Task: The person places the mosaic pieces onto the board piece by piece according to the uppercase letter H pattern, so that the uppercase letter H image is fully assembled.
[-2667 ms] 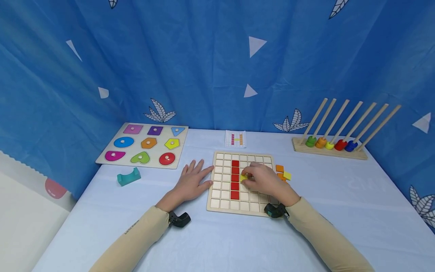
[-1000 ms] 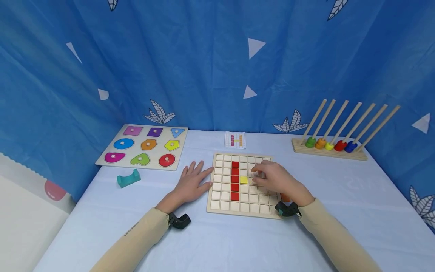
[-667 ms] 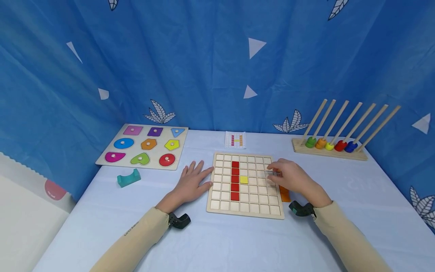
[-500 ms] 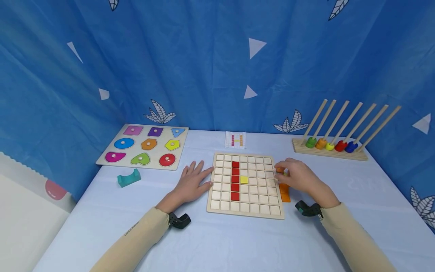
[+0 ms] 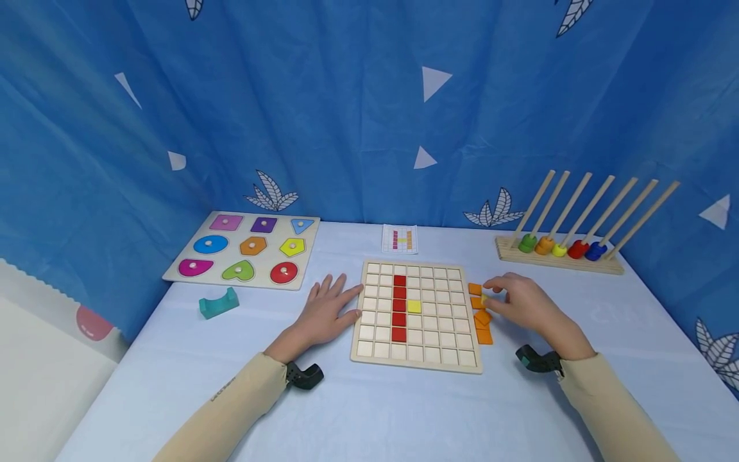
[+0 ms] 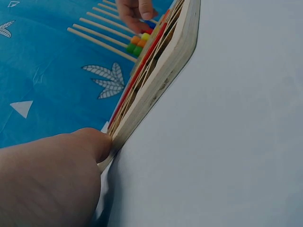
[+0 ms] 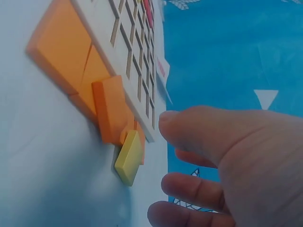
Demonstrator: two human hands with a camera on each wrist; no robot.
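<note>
In the head view a wooden grid board (image 5: 430,359) lies flat, a column of red square tiles (image 5: 399,305) and a single yellow tile (image 5: 414,306) set in its cells. My left hand (image 5: 326,309) rests with spread fingers on the table, thumb and index at the board's left edge. Off the right edge, my right hand (image 5: 528,305) hovers at a loose yellow tile (image 7: 129,159), thumb and fingers apart. In the right wrist view that tile leans on a small heap of orange tiles (image 7: 110,109), with nothing between the fingers.
A printed pattern card (image 5: 399,239) lies behind the board. Back left is a knobbed shape puzzle (image 5: 268,256), with a teal curved block (image 5: 219,303) in front of it. A bead rack (image 5: 559,256) with slanted wooden rods stands back right, before a blue curtain (image 5: 369,128).
My right hand let go of the yellow tile in the cell beside the red column, then moved right, off the board to the loose tiles. My left hand has stayed in place.
</note>
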